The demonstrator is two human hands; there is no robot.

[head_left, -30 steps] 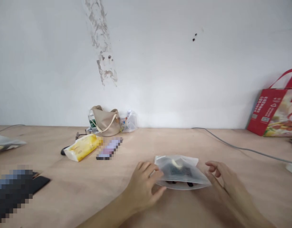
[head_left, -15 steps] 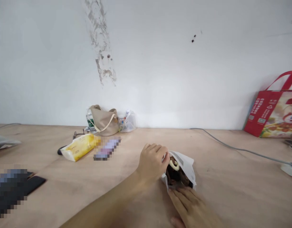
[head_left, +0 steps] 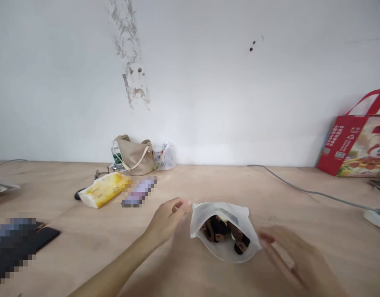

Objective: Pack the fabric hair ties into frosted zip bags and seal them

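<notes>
Frosted white zip pouch [head_left: 199,225] is lying on plywood table [head_left: 84,255], right of view centre, mouth gaping upward, dark brown pieces [head_left: 220,232] sitting inside, exact items unclear. Pouch's long axis is running approx. left-right across view, tilting slightly down to the right.

Left hand [head_left: 166,220] is hovering just left of pouch, fingers [head_left: 180,203] loosely curled, holding nothing visible, not touching pouch. Right hand [head_left: 290,258] is on pouch's right side, heavily blurred, fingertips [head_left: 264,236] right beside pouch edge; can't tell if touching or if grip is open or closed. Right hand looks marginally nearer; pouch is lying between both hands, in neither's clear grip.

Further back, yellow tissue pack [head_left: 103,190] is lying on table next to pixelated item [head_left: 139,191], black phone [head_left: 47,238] is sitting far left by big pixelated block [head_left: 13,247]. Beige shoulder bag [head_left: 134,156] is standing against wall with water bottle [head_left: 116,156] and clear plastic bag [head_left: 166,157] beside it. Red printed tote bag [head_left: 341,144] is leaning on wall far right, grey cable [head_left: 307,191] running across table to white power strip [head_left: 375,218].
</notes>
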